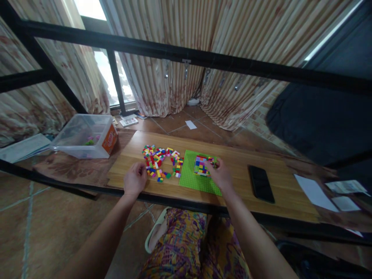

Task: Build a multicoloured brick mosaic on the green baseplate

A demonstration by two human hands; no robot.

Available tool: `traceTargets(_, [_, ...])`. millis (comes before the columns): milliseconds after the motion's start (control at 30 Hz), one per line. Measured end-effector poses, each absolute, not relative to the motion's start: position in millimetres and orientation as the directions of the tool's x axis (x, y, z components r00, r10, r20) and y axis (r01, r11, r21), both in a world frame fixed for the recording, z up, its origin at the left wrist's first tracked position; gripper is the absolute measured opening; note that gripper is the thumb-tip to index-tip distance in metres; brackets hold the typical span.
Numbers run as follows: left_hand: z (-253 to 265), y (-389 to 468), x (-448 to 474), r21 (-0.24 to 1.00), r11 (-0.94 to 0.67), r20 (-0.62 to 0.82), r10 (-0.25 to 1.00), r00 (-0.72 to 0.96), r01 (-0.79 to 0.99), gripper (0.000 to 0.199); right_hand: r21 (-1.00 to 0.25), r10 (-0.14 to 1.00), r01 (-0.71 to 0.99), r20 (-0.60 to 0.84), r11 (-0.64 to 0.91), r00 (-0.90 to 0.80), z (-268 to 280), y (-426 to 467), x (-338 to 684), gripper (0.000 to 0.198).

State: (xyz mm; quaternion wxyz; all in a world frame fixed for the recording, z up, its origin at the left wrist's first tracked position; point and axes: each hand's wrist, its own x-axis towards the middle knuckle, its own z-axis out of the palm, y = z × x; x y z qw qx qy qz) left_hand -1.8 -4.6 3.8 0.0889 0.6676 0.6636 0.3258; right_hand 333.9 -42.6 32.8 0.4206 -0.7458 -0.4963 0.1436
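Note:
A bright green baseplate (pixel 188 178) lies on the wooden board, bearing a low, roughly square block of multicoloured building bricks (pixel 200 166). Over the right side of that block, my right hand (pixel 221 174) has its thumb and fingers closed on a building brick, mostly hidden by the fingers. Left of the baseplate, loose bricks (pixel 158 159) are spread in a rough ring. My left hand (pixel 135 179) rests at their left edge with its fingers curled in; whatever they may hold is hidden.
A clear plastic box (pixel 83 149) with a few pieces inside stands at the left. A black phone (pixel 260 184) lies on the wooden board (pixel 290 193) to the right. Papers (pixel 315 192) are farther right. A dark metal bar (pixel 174 54) crosses in front of the curtains.

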Motion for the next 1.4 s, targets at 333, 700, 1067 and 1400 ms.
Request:
traceTargets(333, [2,-5,-2,0.544,-0.106,0.328,0.940,-0.094,0.833,0.015,-0.505,0.860,0.771,0.103,-0.388,0.500,47,-27,287,0.108])
traceTargets(700, [5,-8,0,0.583,-0.102,0.315,0.943,-0.108,0.806,0.015,-0.269,0.988,0.952,-0.010,0.144,-0.153,61,-24,356,0.101])
traceTargets(1067, [3,-7,-1,0.562,-0.110,0.329,0.939,-0.100,0.820,0.016,-0.169,0.905,0.910,-0.137,0.378,-0.402,73,-36,367,0.100])
traceTargets(1400, [5,-7,0,0.552,-0.119,0.340,0.936,-0.092,0.825,0.013,-0.233,0.949,0.928,-0.050,0.291,-0.310,62,-43,353,0.096])
